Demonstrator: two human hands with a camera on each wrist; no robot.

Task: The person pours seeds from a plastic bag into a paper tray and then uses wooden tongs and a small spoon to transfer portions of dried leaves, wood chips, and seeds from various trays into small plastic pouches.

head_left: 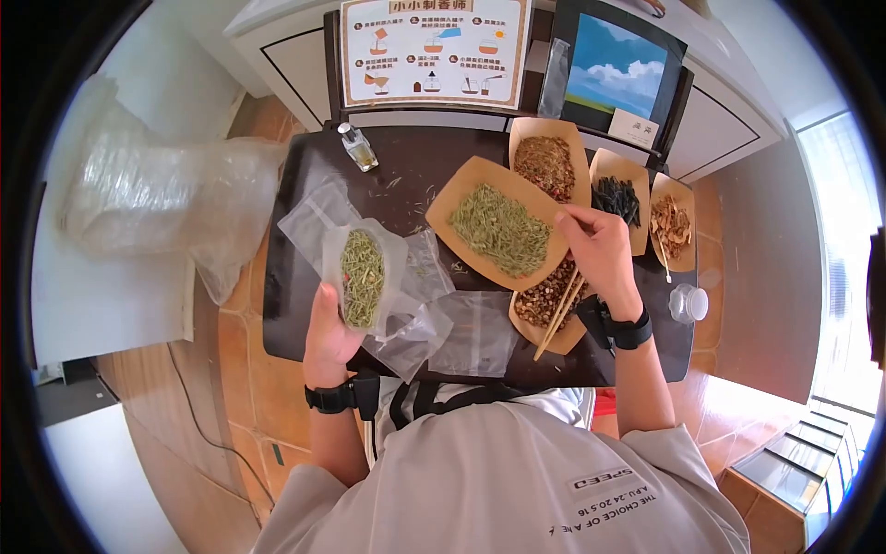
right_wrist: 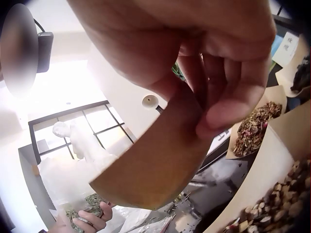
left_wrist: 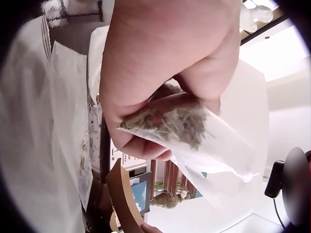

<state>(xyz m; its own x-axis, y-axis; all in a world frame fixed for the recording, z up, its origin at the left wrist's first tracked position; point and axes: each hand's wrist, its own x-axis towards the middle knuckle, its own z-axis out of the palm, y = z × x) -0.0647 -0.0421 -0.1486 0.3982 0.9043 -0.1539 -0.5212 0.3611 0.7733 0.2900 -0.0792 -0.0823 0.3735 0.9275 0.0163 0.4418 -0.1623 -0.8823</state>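
Note:
My right hand (head_left: 600,254) pinches the rim of a brown paper tray (head_left: 443,198) heaped with dried green herb (head_left: 498,231), held above the table and overlapping other trays. The left wrist view has my left hand (left_wrist: 160,63) curled round a small translucent bag (left_wrist: 223,150) with green herb in its bottom. Seen from the head, that bag stands open-mouthed at the left, with reddish bits among the herb. In the right wrist view, the right thumb and fingers clasp the tray's edge, its plain side (right_wrist: 150,160) facing the camera.
Behind lie trays of reddish mix (head_left: 544,166), dark strips (head_left: 616,198) and pale brown shavings (head_left: 671,222). Chopsticks (head_left: 556,319) rest over a tray of brown pieces (head_left: 544,300). Clear plastic bags (head_left: 475,332), a glass bottle (head_left: 358,148) and a small jar (head_left: 688,303) are on the dark table.

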